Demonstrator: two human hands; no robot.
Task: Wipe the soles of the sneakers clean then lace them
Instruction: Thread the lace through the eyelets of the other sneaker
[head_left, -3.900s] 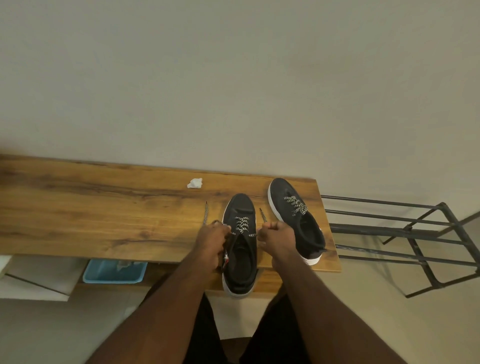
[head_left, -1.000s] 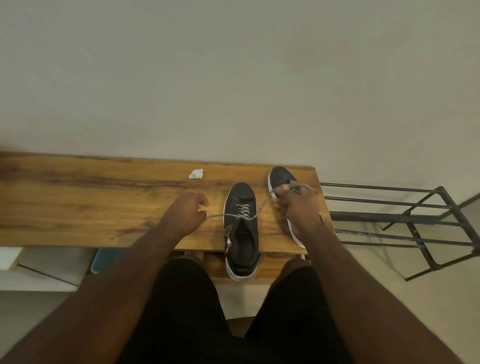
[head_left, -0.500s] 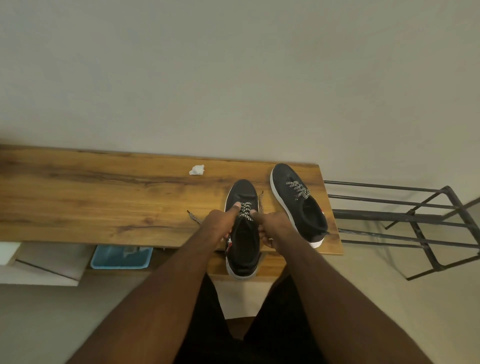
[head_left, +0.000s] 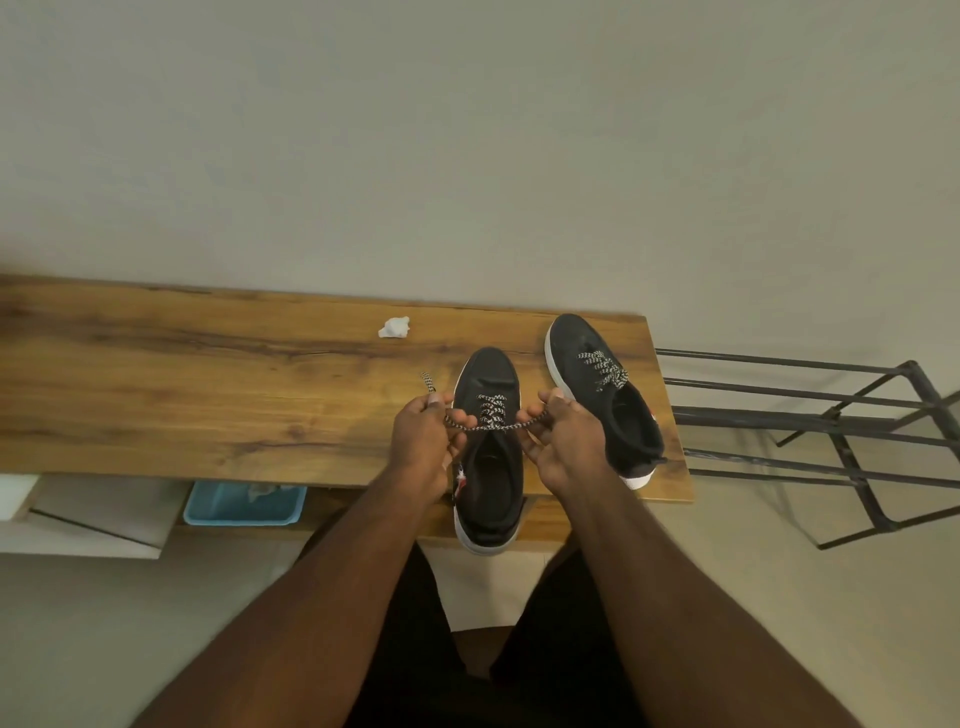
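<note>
The lacing step is in hand, judged from how the things lie: a black sneaker (head_left: 488, 457) with a white sole is stood on the wooden table (head_left: 208, 395), its heel past the near edge, and a speckled black-and-white lace (head_left: 488, 427) is stretched across its eyelet rows between two hands. One end of the lace is pinched in the curled fingers of the left hand (head_left: 423, 444), with the free tip seen poking out beyond it over the table; the other end is gripped in the curled fingers of the right hand (head_left: 558, 441). Only the lower rows appear to be crossed, so the upper eyelets are probably left to be threaded. The second sneaker (head_left: 605, 395) is set just beside the right hand, its lace already crossed. A crumpled white tissue (head_left: 394, 328) is left farther back, which suggests that the wiping is done. Next, each tip would have to be fed through the next eyelet and the slack drawn evenly.
</note>
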